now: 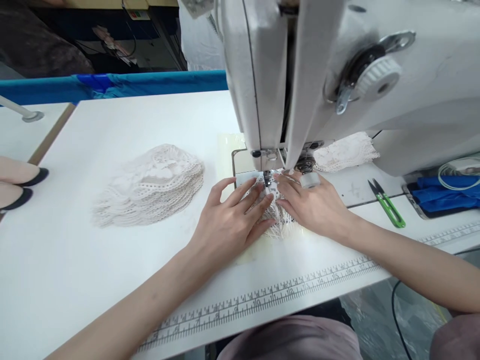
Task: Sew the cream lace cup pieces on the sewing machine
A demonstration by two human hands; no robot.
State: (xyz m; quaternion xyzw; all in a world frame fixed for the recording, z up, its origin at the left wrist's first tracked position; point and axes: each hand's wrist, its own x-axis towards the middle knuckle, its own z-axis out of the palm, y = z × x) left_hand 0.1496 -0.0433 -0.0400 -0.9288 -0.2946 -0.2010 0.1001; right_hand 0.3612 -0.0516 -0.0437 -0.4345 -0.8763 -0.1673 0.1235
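Observation:
A white sewing machine (337, 75) stands on the white table (75, 270). Under its presser foot (267, 181) lies a small piece of white lace (279, 225). My left hand (228, 222) lies flat on the lace, fingers stretched toward the needle. My right hand (313, 205) presses flat on the lace from the right, its fingertips beside the presser foot. Neither hand grips anything. More lace (345, 150) trails out behind the needle under the machine arm.
A stack of lace pieces (150, 185) lies left of my hands. Green thread snips (388, 205) lie to the right, near blue cloth (446, 192). A ruler strip (285, 290) runs along the table's front edge. A blue barrier (112, 85) crosses behind.

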